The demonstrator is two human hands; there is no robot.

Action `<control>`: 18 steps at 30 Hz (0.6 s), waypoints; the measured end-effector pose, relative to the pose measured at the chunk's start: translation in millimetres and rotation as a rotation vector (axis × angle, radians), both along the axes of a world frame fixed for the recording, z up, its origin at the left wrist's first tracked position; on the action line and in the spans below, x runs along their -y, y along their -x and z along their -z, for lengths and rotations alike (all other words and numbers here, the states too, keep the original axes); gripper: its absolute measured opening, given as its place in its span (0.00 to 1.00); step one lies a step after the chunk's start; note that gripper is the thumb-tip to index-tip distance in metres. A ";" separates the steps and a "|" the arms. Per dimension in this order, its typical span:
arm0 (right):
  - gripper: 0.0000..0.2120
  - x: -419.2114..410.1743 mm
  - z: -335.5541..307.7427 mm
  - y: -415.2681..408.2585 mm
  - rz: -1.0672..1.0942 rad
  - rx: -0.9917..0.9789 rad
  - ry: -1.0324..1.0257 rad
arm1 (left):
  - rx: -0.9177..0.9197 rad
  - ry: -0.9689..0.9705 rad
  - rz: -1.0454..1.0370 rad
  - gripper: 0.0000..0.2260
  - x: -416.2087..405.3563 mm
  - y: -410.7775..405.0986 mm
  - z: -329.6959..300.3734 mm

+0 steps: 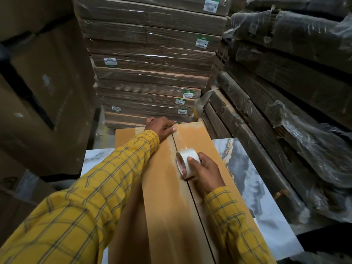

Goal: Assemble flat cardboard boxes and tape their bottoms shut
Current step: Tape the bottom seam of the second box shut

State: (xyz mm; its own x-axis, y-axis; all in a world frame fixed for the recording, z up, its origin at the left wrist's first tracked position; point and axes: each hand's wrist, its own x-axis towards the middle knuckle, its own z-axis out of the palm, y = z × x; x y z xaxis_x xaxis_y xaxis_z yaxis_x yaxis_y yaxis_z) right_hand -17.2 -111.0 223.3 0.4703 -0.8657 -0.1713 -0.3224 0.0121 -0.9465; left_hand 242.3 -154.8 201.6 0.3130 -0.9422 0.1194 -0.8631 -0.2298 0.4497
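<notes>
A marbled white-and-grey surface (245, 180) is seen lower right. Shrink-wrapped bundles of flat cardboard (150, 77), bearing green-edged white labels (202, 41), are stacked straight ahead. Darker plastic-wrapped bundles (295, 77) are piled at right; large brown cartons (43, 88) are stacked at left

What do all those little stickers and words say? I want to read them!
No text here is sharp enough to read.
White and green stickers on the wrapped stacks of flat cardboard: printing and barcodes too small and blurred.
Pale marks on the big box at the left: blurred.
Red print inside the tape roll held by the right hand: too small to read.
The box being taped: no words seen.
</notes>
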 end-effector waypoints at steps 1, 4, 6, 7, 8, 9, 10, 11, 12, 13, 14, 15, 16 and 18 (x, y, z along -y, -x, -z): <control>0.16 -1.7 -1.9 1.4 0.003 -0.031 0.019 | 0.009 -0.004 -0.009 0.16 0.0 2.5 -1.3; 0.15 -2.0 -7.7 4.2 0.025 -0.147 0.058 | 0.020 -0.011 -0.006 0.13 -2.2 7.5 -5.7; 0.16 -6.3 -12.3 7.1 0.037 -0.171 0.060 | 0.011 -0.012 0.001 0.13 -3.9 7.4 -6.1; 0.17 -10.5 -13.8 9.6 0.022 -0.151 0.047 | 0.011 -0.012 0.003 0.13 -4.4 6.8 -6.0; 0.18 -15.0 -12.5 12.3 0.007 -0.113 0.024 | 0.012 -0.013 0.005 0.13 -4.0 6.4 -5.5; 0.19 -20.3 -10.9 16.3 -0.007 -0.086 0.002 | 0.015 -0.015 0.007 0.14 -3.4 6.8 -5.0; 0.18 -25.6 -10.8 20.7 -0.011 -0.067 -0.003 | 0.018 -0.018 0.006 0.14 -3.0 7.0 -4.4; 0.17 -31.3 -12.2 27.1 -0.011 -0.061 0.019 | 0.019 -0.019 0.003 0.14 -2.2 7.3 -3.1; 0.15 -34.8 -12.9 33.0 -0.001 -0.054 0.053 | 0.020 -0.020 -0.001 0.15 -0.2 6.4 -2.2; 0.13 -38.9 -13.8 38.4 0.010 -0.060 0.095 | 0.021 -0.030 -0.003 0.15 1.3 5.7 -0.4; 0.12 -42.4 -15.5 42.3 0.017 -0.090 0.139 | 0.024 -0.045 -0.008 0.15 3.5 4.6 1.4; 0.11 -44.9 -16.7 44.9 0.015 -0.118 0.172 | 0.028 -0.069 -0.012 0.15 6.1 3.7 3.3; 0.10 -45.8 -15.8 45.9 0.021 -0.137 0.188 | 0.030 -0.098 -0.018 0.16 7.8 3.3 5.2; 0.11 -45.9 -15.5 45.5 0.035 -0.149 0.190 | 0.038 -0.143 -0.026 0.18 8.0 3.5 8.7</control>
State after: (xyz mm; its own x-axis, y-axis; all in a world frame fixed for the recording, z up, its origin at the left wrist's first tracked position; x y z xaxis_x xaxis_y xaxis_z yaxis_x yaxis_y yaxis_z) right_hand -62.6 -65.1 238.8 0.4208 -0.9045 -0.0690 -0.4615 -0.1480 -0.8747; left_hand 238.8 -162.8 192.8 0.3351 -0.9422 -0.0035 -0.8719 -0.3115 0.3779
